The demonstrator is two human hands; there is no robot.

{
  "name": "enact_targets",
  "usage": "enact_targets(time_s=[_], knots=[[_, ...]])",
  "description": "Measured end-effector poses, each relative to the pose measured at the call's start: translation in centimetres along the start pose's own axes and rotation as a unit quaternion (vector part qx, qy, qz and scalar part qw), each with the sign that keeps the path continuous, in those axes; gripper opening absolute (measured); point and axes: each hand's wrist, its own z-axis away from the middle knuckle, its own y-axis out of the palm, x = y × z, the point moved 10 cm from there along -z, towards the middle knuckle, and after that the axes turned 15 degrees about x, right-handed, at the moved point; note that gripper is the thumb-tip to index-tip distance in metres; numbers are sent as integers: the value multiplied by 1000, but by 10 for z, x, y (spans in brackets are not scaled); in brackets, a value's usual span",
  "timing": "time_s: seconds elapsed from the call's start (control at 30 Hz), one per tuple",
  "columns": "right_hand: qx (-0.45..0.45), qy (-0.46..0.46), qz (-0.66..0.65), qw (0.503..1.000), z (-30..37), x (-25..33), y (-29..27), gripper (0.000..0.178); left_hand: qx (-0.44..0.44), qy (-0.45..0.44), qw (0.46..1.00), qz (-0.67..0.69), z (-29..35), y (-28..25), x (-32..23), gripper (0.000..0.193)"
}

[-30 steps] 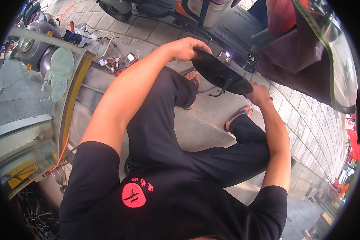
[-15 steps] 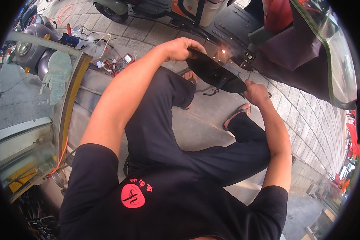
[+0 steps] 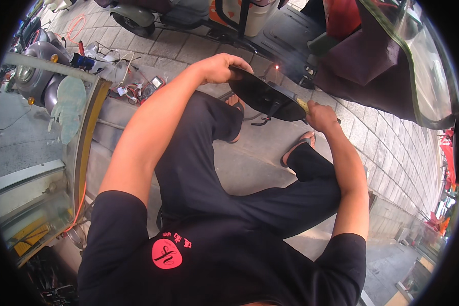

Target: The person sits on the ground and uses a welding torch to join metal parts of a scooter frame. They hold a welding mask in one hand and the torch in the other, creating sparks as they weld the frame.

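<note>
My left hand is closed on the upper left edge of a black welding shield, which is held tilted in front of my knees. A dark bent handle sticks out from the shield's near face. To the right of the shield, my right hand is wrapped round a welding electrode holder with a yellowish part showing by my fingers. Just past the shield's far edge, a small spot glows red-orange beside the frame of a three-wheeler. The electrode itself is too hard to make out.
The three-wheeler's dark footboard and a purple-black cover stand close ahead. At left lie a multimeter and tangled wires, near a grey scooter. A glass-panelled door frame stands beside my left arm.
The bright sparks have died down to a small glow. Both hands, with the shield and the electrode holder, have shifted slightly left and down in the view.
</note>
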Motion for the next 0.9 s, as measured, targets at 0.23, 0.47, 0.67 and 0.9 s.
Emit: enact_targets(time_s=[0.23,0.47,0.67,0.9], knots=[[1,2,8,1000,-5,-1,5,33,0,8,1000,7,-2,1,-2,33],[5,8,7,1000,-5,-1,3,33,1,9,1000,12,-2,0,-3,34],[6,9,12,1000,-7,0,2,33,-4,21,1000,2,-1,-1,-7,34],[1,9,-14,1000,-7,-2,1,33,-4,13,1000,17,0,0,-9,31]])
